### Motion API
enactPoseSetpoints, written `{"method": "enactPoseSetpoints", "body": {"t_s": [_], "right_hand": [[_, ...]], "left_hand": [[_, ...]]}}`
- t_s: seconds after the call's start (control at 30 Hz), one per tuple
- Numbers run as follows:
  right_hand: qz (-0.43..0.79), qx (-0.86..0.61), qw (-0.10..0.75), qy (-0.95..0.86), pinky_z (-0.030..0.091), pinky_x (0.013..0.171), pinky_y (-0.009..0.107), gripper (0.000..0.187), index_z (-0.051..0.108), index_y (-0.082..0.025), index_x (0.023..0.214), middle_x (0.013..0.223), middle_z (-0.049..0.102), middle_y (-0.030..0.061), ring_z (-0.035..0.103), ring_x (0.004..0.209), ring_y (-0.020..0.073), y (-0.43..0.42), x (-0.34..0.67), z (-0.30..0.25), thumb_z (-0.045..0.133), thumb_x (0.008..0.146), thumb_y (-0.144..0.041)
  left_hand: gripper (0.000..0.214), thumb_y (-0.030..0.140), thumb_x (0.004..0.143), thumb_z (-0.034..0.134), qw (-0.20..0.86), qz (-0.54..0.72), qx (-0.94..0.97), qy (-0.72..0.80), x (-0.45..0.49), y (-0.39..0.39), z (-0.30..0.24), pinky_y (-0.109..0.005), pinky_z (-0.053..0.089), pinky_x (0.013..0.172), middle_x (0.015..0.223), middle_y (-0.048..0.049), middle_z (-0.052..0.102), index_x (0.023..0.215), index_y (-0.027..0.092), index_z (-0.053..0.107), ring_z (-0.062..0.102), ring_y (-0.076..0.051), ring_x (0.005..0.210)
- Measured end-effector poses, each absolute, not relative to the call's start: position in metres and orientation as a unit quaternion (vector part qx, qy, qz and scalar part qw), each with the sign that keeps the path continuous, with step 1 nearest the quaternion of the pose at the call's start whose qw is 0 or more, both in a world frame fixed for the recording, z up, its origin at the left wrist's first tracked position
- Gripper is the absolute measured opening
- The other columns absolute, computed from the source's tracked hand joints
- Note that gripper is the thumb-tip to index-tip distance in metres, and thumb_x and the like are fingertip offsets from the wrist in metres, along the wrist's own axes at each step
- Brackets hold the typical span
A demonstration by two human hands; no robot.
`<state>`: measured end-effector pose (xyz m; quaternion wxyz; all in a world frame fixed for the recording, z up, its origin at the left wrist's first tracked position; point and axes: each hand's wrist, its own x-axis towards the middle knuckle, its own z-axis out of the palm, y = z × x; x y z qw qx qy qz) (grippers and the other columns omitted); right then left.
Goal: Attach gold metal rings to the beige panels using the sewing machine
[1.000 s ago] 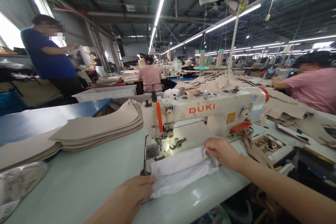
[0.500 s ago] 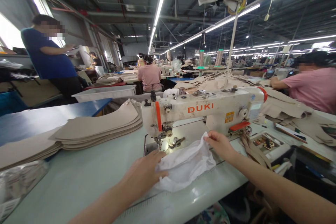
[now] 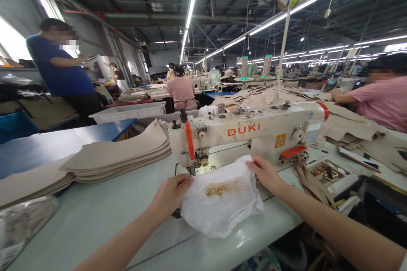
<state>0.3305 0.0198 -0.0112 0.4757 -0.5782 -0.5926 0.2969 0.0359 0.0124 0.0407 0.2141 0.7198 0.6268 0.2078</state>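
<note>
1. left hand [image 3: 170,194] pinches the white bag's [image 3: 222,216] left edge; right hand [image 3: 265,173] pinches its far right corner.
2. the bag lies spread on the table [image 3: 95,211] just near of the sewing machine [image 3: 254,131], gold rings [image 3: 218,189] inside.
3. step, as i judge it: holding it open; reaching the rings calls for one free hand.

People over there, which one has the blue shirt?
The person standing at the far left. The other two, one in the middle with back turned and one at the far right, wear pink shirts.

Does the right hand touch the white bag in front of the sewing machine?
Touching. The head view shows the right hand pinching the upper right edge of the white bag.
</note>
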Motion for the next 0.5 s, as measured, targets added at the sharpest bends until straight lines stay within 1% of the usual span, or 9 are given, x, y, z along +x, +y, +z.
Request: {"method": "enactPoseSetpoints", "body": {"t_s": [0.07, 0.13, 0.2, 0.23, 0.3, 0.37, 0.43, 0.5], "right_hand": [[0.292, -0.587, 0.469, -0.591, 0.029, 0.048, 0.022, 0.026, 0.049, -0.018, 0.065, 0.056, 0.044, -0.0027, 0.039, 0.052, 0.0117, 0.024, 0.330, -0.012, 0.047, 0.074, -0.043], [0.287, -0.595, 0.463, -0.591, 0.027, 0.047, 0.022, 0.024, 0.046, -0.019, 0.062, 0.052, 0.041, -0.0037, 0.037, 0.050, 0.0109, 0.027, 0.330, -0.012, 0.048, 0.075, -0.039], [0.283, -0.601, 0.457, -0.592, 0.026, 0.046, 0.022, 0.021, 0.045, -0.019, 0.063, 0.050, 0.040, -0.0044, 0.037, 0.048, 0.0107, 0.029, 0.330, -0.012, 0.049, 0.076, -0.035], [0.282, -0.603, 0.453, -0.593, 0.025, 0.046, 0.022, 0.019, 0.048, -0.018, 0.066, 0.050, 0.040, -0.0046, 0.038, 0.048, 0.0109, 0.030, 0.329, -0.011, 0.049, 0.077, -0.034], [0.282, -0.604, 0.444, -0.598, 0.026, 0.047, 0.022, 0.017, 0.054, -0.017, 0.075, 0.051, 0.043, -0.0043, 0.041, 0.049, 0.0114, 0.029, 0.329, -0.010, 0.048, 0.078, -0.033], [0.283, -0.606, 0.438, -0.602, 0.027, 0.048, 0.023, 0.019, 0.059, -0.017, 0.084, 0.053, 0.045, -0.0041, 0.042, 0.050, 0.0118, 0.028, 0.329, -0.007, 0.047, 0.079, -0.032], [0.284, -0.608, 0.434, -0.601, 0.027, 0.049, 0.023, 0.021, 0.060, -0.017, 0.090, 0.053, 0.045, -0.0047, 0.042, 0.050, 0.0119, 0.028, 0.330, -0.005, 0.048, 0.079, -0.029], [0.292, -0.610, 0.433, -0.596, 0.028, 0.050, 0.024, 0.024, 0.060, -0.017, 0.097, 0.051, 0.043, -0.0056, 0.042, 0.050, 0.0122, 0.028, 0.330, -0.004, 0.049, 0.078, -0.027]], "left_hand": [[0.033, 0.044, 0.078, 0.040, 0.217, 0.212, 0.711, 0.635, 0.037, 0.016, 0.036, -0.026, 0.034, 0.051, 0.046, 0.0045, 0.045, 0.060, 0.021, 0.055, 0.050, -0.017, 0.047], [0.033, 0.044, 0.078, 0.040, 0.215, 0.219, 0.702, 0.643, 0.037, 0.019, 0.031, -0.026, 0.034, 0.050, 0.043, 0.0046, 0.044, 0.062, 0.021, 0.056, 0.049, -0.017, 0.045], [0.031, 0.042, 0.078, 0.040, 0.209, 0.227, 0.698, 0.646, 0.037, 0.021, 0.030, -0.027, 0.037, 0.051, 0.046, 0.0034, 0.049, 0.068, 0.020, 0.060, 0.051, -0.018, 0.046], [0.031, 0.041, 0.078, 0.040, 0.205, 0.231, 0.698, 0.646, 0.036, 0.021, 0.030, -0.028, 0.039, 0.053, 0.050, 0.0022, 0.054, 0.072, 0.020, 0.061, 0.053, -0.018, 0.049], [0.030, 0.039, 0.079, 0.040, 0.197, 0.239, 0.701, 0.642, 0.034, 0.018, 0.030, -0.030, 0.043, 0.060, 0.065, -0.0007, 0.063, 0.082, 0.020, 0.063, 0.057, -0.019, 0.057], [0.032, 0.038, 0.080, 0.041, 0.175, 0.247, 0.728, 0.615, 0.031, 0.013, 0.029, -0.033, 0.047, 0.071, 0.089, -0.0036, 0.068, 0.095, 0.021, 0.064, 0.062, -0.021, 0.071], [0.037, 0.038, 0.080, 0.046, 0.138, 0.236, 0.776, 0.568, 0.028, 0.008, 0.025, -0.037, 0.046, 0.086, 0.115, -0.0059, 0.064, 0.109, 0.023, 0.063, 0.062, -0.024, 0.093], [0.043, 0.036, 0.078, 0.051, 0.095, 0.199, 0.820, 0.527, 0.026, 0.005, 0.020, -0.041, 0.041, 0.099, 0.129, -0.0082, 0.056, 0.118, 0.022, 0.060, 0.054, -0.027, 0.113]]}}
